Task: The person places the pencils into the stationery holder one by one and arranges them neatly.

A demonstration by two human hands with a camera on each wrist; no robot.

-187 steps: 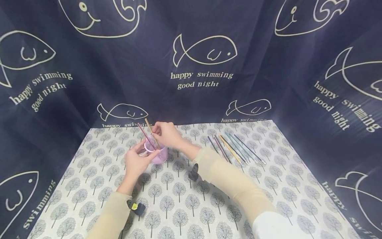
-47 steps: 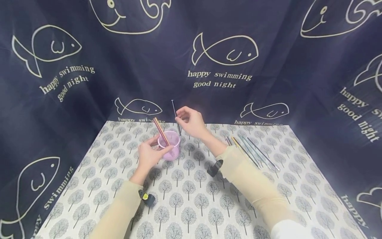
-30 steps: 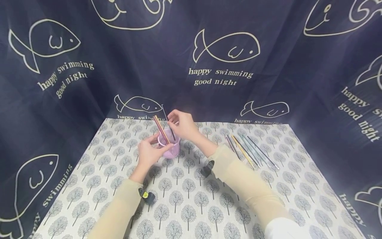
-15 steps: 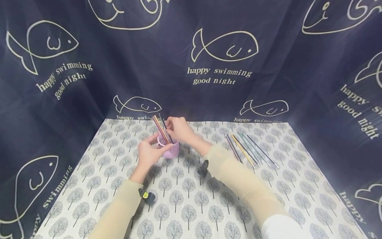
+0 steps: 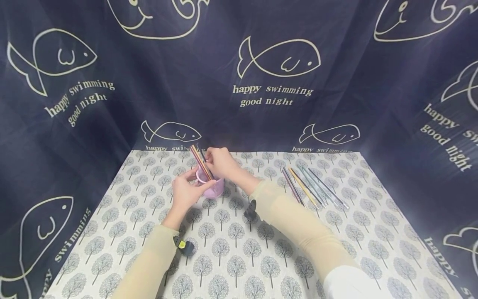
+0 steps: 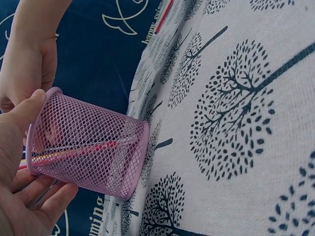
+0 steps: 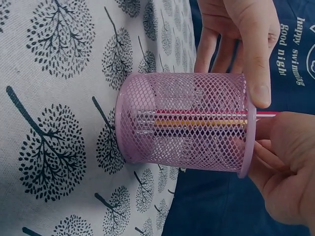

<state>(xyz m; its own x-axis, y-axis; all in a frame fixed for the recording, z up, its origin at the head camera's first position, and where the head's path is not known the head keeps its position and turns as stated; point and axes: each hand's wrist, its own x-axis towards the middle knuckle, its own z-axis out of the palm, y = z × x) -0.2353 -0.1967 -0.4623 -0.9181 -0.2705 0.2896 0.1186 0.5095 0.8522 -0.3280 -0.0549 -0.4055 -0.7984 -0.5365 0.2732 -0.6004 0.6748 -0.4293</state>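
Observation:
A pink mesh pen cup (image 5: 214, 192) stands on the patterned cloth. My left hand (image 5: 185, 192) grips it at the rim, thumb on the near side and fingers around the other, as the right wrist view of that hand (image 7: 248, 37) shows. Red and yellow pen-like sticks (image 5: 196, 154) lean inside the cup, rising past the rim. Beside them, a thin dark stick (image 5: 202, 153) is pinched by my right hand (image 5: 223, 164) at the cup's mouth. Through the mesh of the cup (image 7: 187, 93), the sticks' lower ends look clear. The right fingertips are partly hidden.
Several slim sticks (image 5: 307, 187), dark, yellow and bluish, lie side by side on the cloth to the right. The cloth-covered table (image 5: 239, 257) meets a dark blue fish-print curtain (image 5: 276, 128) at its back edge.
The right hand brought the dark stick left from beside the cup, then lowered it inside. Earlier, it held a yellow stick there, which now leans beside the red one. The left hand keeps its grip.

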